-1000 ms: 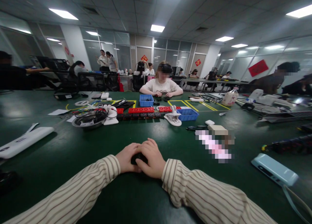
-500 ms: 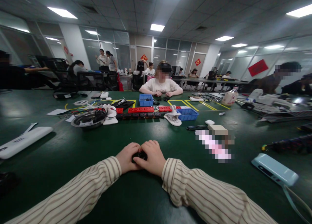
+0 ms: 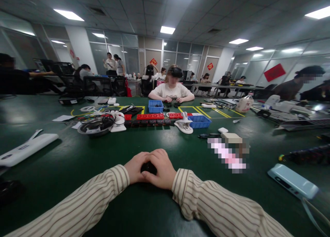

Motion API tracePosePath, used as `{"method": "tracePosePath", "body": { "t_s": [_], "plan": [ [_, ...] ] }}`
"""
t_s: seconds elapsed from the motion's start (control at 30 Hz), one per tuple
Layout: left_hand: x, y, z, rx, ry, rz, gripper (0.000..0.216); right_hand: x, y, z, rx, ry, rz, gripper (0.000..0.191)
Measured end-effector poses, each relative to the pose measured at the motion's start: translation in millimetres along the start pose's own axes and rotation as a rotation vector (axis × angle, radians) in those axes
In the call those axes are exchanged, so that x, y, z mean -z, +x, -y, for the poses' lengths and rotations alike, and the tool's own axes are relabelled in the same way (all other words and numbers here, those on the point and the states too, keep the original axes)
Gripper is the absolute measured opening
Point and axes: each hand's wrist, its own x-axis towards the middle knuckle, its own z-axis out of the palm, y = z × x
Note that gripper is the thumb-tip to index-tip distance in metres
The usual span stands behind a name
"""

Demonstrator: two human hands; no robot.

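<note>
My left hand (image 3: 135, 168) and my right hand (image 3: 161, 168) rest together on the green table (image 3: 77, 161), just in front of me. Both are closed around a small black object (image 3: 148, 167) that shows only between the fingers; its shape is mostly hidden. My right fingers curl over its top, and my left hand cups it from the left. Striped sleeves cover both forearms.
A light blue power bank (image 3: 292, 185) with a cable lies at the right. A white device (image 3: 25, 149) lies at the left. Farther off stand a bowl of cables (image 3: 94, 125), red and black strips (image 3: 149, 118), blue bins (image 3: 198, 121) and a person (image 3: 171, 89) seated opposite.
My hands stay clasped in the same spot; the fingers shift slightly over the black object, which showed a little more half a second ago.
</note>
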Motion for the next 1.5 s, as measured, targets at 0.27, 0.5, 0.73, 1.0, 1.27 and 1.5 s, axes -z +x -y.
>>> {"method": "tracePosePath", "body": {
  "t_s": [0.27, 0.5, 0.73, 1.0, 1.27, 1.5],
  "plan": [
    [1, 0, -10, 0.121, 0.214, -0.013, 0.061, 0, 2, 1, -0.293, -0.163, 0.037, 0.033],
    [0, 2, -13, 0.111, 0.192, 0.03, 0.042, 0, 4, 1, -0.25, -0.182, 0.151, 0.03],
    [5, 3, 0, 0.095, 0.068, 0.123, 0.039, 20, 10, -2, -0.03, -0.039, 0.327, 0.025],
    [8, 3, 1, 0.056, -0.093, 0.138, 0.02, 26, 11, -2, 0.115, 0.146, 0.393, 0.026],
    [9, 1, -7, 0.092, -0.007, 0.091, 0.045, 19, 1, 7, 0.027, 0.112, 0.188, 0.034],
    [10, -6, -36, 0.34, 0.234, 0.012, 0.058, 15, 3, 12, -0.258, -0.056, 0.157, 0.029]
  ]
}}
